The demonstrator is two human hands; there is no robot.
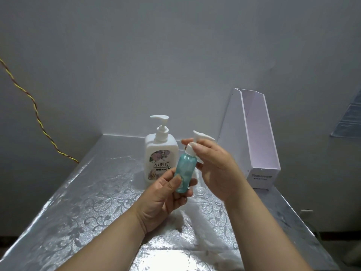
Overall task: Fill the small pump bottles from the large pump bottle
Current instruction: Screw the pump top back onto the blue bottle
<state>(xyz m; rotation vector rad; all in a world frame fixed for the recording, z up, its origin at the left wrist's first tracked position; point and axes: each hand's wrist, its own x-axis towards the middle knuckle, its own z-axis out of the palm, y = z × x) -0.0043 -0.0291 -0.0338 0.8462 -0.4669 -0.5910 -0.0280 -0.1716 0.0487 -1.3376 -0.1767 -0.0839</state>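
A small teal pump bottle (184,170) is held tilted above the table, in front of me. My left hand (164,196) grips its lower body from below, thumb across the front. My right hand (213,165) pinches the white pump cap (197,142) at the bottle's neck; the nozzle sticks up past my fingers. The large white pump bottle (161,153), with a flower label, stands upright on the table just behind and left of the small bottle. Something clear lies on the table below my right hand, mostly hidden.
The table (88,202) wears a shiny silver cloth with a floral pattern. A white magazine file box (259,153) stands at the back right. A twisted red-and-yellow cord (37,116) runs down the wall on the left. Grey walls close the back.
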